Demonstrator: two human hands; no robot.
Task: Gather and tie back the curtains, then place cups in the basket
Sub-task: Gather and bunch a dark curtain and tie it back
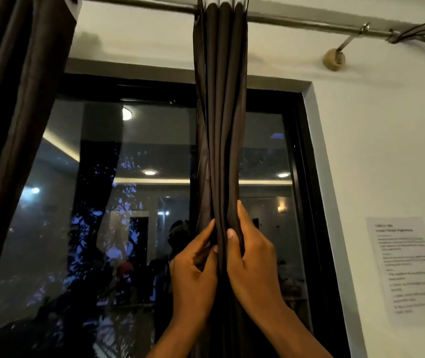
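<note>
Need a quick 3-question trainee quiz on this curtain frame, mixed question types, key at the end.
1. True or false: both hands grip the same gathered curtain.
2. Multiple choice: the sheet of paper taped to the wall is A) left of the window, B) right of the window, C) on the glass.
3. Short answer: what does the gathered curtain hang from?

Key:
1. True. The left hand and right hand both have a grip on its folds, side by side.
2. B.
3. The metal rod along the top of the wall; a second curtain hangs at its left end.
</note>
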